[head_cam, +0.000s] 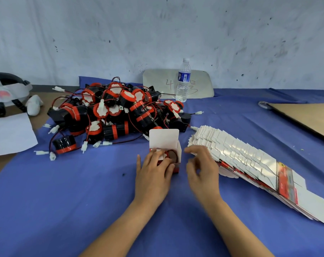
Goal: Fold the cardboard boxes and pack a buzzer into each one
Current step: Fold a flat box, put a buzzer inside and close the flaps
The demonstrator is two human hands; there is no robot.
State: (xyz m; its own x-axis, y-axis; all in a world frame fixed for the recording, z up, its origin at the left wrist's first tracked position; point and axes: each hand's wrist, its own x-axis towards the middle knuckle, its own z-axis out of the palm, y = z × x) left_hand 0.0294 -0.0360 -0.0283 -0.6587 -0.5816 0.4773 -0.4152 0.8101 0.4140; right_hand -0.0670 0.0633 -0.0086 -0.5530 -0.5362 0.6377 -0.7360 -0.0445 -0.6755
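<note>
Cardboard box (164,139) stands upright on the blue-covered bench (64,191), near the middle and just in front of the person. Its top flap is raised, so the mouth stays open for loading. A buzzer (173,155) already sits inside, its round face showing. The left hand (153,173) holds the box from the near side with its fingers bent over the rim, probably to steady it and seat the buzzer. The right hand (202,169) hovers just beside the box, blurred, fingers loosely curled and apparently holding nothing. It looks ready to tuck the side tabs and close the flap.

Behind the box lies a heap of loose buzzers (116,112), red-ringed with trailing wires. A fanned stack of flat boxes (241,160) rests to the right, within reach of the right hand. A water bottle (183,80) stands further back.
</note>
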